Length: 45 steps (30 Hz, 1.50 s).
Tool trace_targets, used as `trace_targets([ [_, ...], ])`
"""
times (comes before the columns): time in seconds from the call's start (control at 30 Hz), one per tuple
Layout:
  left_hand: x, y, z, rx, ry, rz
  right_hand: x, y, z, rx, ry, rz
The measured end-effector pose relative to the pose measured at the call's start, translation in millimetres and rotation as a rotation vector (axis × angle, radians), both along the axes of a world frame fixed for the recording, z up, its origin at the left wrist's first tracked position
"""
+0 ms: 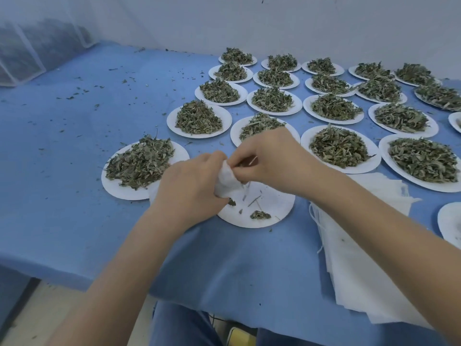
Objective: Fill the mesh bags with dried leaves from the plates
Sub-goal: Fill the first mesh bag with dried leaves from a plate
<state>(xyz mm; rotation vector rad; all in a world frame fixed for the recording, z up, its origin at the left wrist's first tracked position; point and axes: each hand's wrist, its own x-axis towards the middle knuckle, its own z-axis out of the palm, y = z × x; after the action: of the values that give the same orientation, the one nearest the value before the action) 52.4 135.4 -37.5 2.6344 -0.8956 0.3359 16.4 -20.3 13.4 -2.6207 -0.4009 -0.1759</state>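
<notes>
Left hand [189, 188] grips filled white mesh bag [228, 182] above near-empty plate [272, 208]; right hand [269, 158] pinches bag mouth; leaf-heaped plates [340, 148] beyond hands on blue tabletop [74, 171]; flat spare mesh bags [354, 270] beneath right forearm

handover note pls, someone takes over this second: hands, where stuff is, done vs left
Left hand: grips a stuffed white mesh bag over the nearly empty plate.
Right hand: pinches at the bag's mouth.
Done: that plate is down to a few leaf scraps.
Left: close this bag, then the full plates of dried leaves, nearest at, others behind and to the right.
Empty mesh bags are stacked at right on the blue table.
</notes>
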Motion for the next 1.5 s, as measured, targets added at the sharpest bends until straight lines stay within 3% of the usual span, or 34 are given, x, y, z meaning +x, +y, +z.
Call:
trace_targets([
  [0.13,-5.5,-4.6,1.7,-0.278,0.148,0.030,1.3,7.8,-3.7,0.114,-0.032,0.015],
  [0.23,-6.8,-3.8,3.1,-0.464,0.196,0.044,0.6,4.2,-0.6,0.070,0.050,0.093],
  [0.47,-6.6,-3.1,4.3,-0.488,0.185,0.057,-0.8,5.2,-0.3,0.251,-0.116,0.016],
  [0.73,-14.9,-8.0,8.6,-0.414,0.181,0.009,-3.4,4.7,-4.0,0.047,0.028,0.080],
  [0.9,-8.2,3.4,11.5,-0.423,0.154,0.071,-8.2,-10.8,-3.7,0.283,-0.103,0.003],
  [0.97,-1.9,11.6,11.3,-0.440,0.172,0.125,-9.1,-22.4,-7.3,0.142,-0.073,0.005],
  [1.1,6.6,21.4,8.2,-0.456,0.196,0.181,-10.2,-26.4,-22.2,-0.199,0.342,0.154],
  [1.17,7.1,22.3,7.8,-0.469,0.187,0.192,-9.2,-21.3,-30.1,-0.261,0.430,0.189],
  [1.5,0.0,18.5,5.3,-0.443,0.201,0.141,7.4,-8.9,-35.0,-0.262,0.285,0.218],
])
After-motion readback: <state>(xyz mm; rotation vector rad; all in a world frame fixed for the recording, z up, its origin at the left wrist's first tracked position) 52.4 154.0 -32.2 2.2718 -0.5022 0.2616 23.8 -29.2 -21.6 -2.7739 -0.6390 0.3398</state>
